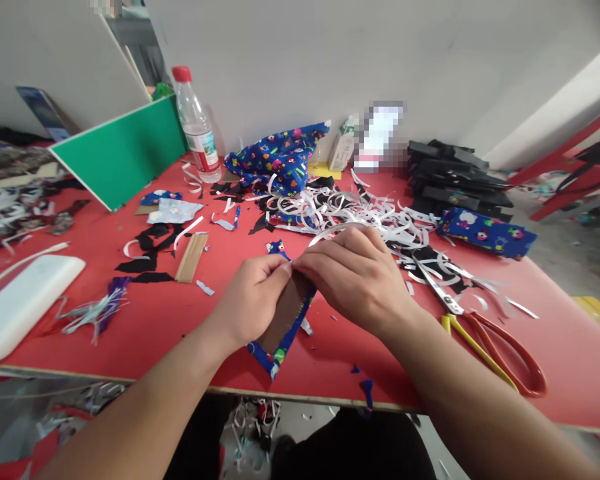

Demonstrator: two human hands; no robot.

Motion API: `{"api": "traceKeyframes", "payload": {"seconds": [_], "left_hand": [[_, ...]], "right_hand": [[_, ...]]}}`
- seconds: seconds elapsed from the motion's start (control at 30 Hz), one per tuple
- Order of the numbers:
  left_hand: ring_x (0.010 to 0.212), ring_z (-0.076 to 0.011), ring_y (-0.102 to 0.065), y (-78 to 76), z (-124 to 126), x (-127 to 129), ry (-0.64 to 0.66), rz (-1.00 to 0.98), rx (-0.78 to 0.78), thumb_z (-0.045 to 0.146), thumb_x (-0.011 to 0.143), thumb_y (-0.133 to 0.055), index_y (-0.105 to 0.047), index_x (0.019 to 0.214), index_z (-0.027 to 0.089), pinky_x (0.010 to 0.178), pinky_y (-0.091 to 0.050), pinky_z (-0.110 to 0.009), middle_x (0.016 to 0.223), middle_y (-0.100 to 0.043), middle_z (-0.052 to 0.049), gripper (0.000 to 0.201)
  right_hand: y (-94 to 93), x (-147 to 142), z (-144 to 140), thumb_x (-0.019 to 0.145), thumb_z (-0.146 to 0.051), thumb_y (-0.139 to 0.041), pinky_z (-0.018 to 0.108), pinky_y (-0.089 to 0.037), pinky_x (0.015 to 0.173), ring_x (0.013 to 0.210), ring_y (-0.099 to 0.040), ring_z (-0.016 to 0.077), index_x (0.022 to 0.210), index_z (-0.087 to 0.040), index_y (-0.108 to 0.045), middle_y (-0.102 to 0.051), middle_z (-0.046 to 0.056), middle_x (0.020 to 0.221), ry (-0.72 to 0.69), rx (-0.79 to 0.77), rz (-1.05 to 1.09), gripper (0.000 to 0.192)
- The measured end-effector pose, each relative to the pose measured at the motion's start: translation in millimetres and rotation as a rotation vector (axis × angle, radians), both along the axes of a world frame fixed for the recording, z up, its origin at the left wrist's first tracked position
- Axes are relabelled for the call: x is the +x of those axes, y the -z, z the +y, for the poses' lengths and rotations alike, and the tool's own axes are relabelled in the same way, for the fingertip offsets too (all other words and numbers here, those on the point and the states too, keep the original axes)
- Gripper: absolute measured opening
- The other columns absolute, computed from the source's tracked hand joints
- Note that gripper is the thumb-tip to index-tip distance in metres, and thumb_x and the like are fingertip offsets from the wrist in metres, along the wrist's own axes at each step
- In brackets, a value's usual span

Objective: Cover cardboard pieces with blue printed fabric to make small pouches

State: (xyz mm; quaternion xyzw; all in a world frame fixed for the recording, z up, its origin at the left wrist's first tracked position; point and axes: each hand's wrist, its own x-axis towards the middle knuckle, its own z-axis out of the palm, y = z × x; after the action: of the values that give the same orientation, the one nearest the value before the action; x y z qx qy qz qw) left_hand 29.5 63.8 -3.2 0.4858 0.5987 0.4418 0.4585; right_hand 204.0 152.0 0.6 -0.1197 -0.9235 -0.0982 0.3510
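Both hands meet over the middle of the red table [170, 313]. My left hand [253, 300] grips a brown cardboard piece wrapped in blue patterned fabric [283, 330], which slants down toward the table's front edge. My right hand [355, 273] pinches the top end of the same piece, fingertips touching the left hand's. A thin white paper strip [330, 232] curls up from under the right hand's fingers.
Red-and-yellow-handled scissors [480, 327] lie right of my right arm. A heap of white paper strips [350, 213], blue patterned fabric [280, 160], a plastic bottle [197, 127], a green board [123, 153], stacked black pieces [450, 177], a finished blue piece [485, 230] and a white slab [23, 300] lie around.
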Motion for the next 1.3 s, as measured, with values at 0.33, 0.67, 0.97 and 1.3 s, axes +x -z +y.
{"api": "traceKeyframes", "payload": {"seconds": [0.33, 0.67, 0.97, 1.3], "left_hand": [[0.050, -0.0106, -0.050, 3.2, 1.6, -6.7, -0.099, -0.409, -0.152, 0.046, 0.086, -0.071, -0.061, 0.074, 0.018, 0.051, -0.038, -0.023, 0.059, -0.057, 0.003, 0.032], [0.065, -0.0137, -0.065, 10.5, 4.3, 4.2, -0.277, -0.460, 0.097, 0.045, 0.091, -0.075, -0.072, 0.095, 0.019, 0.062, -0.051, -0.026, 0.074, -0.070, 0.001, 0.027], [0.060, -0.0096, -0.061, 3.1, 8.6, -7.9, -0.426, -0.490, 0.140, 0.040, 0.075, -0.092, -0.078, 0.083, 0.015, 0.057, -0.050, -0.021, 0.069, -0.071, -0.001, 0.029], [0.081, -0.0217, -0.079, 3.0, 3.9, 7.1, -0.301, -0.362, 0.198, 0.030, 0.095, -0.071, -0.061, 0.127, 0.019, 0.076, -0.066, -0.035, 0.091, -0.074, -0.004, 0.035]], "right_hand": [[4.6, 3.0, 13.3, 0.098, -0.015, -0.069, 0.039, -0.048, 0.079, 0.077, -0.066, 0.0189, 0.100, -0.028, -0.072, -0.079, 0.000, 0.090, -0.005, -0.322, 0.517, 0.014], [14.3, -2.1, 17.1, 0.099, -0.033, -0.070, 0.041, -0.056, 0.081, 0.096, -0.069, 0.0229, 0.157, -0.035, -0.051, -0.077, 0.005, 0.116, -0.008, -0.770, 0.299, 0.061], [1.4, 1.6, 17.4, 0.096, -0.018, -0.067, 0.034, -0.057, 0.069, 0.083, -0.068, 0.0180, 0.110, -0.034, -0.083, -0.075, 0.002, 0.094, 0.099, -0.635, 0.598, 0.027], [-11.2, 6.9, 3.0, 0.096, -0.018, -0.068, 0.032, -0.055, 0.058, 0.065, -0.064, 0.0156, 0.144, -0.033, -0.061, -0.072, 0.000, 0.089, -0.076, -0.937, 0.464, 0.050]]}}
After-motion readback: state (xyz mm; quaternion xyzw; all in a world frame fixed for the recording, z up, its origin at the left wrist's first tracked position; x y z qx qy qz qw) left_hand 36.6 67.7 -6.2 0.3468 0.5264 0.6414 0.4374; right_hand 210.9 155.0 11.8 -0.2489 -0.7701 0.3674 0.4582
